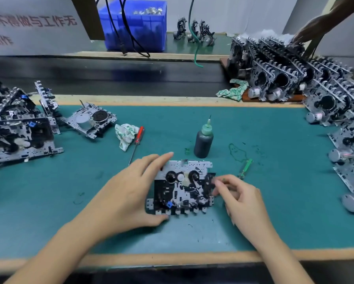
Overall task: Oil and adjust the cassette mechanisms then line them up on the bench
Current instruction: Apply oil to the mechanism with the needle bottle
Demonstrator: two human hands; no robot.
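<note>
Cassette mechanism (182, 187) laid flat on green bench mat (254, 130), near front edge, between both hands. Oil bottle (203, 140) stood just behind it.

Judged light, stiff, thin metal. Small springs and black reels on top judged easy to bend. Toothed edges may be sharp. Best held by outer frame sides.

Left hand (129, 193): spread wide, frame's left side held between thumb at near corner and fingers at far corner.

Right hand (239, 197): fingers curled, tips pressed close at mechanism's right edge. Small part possibly pinched; cannot be told.
</note>
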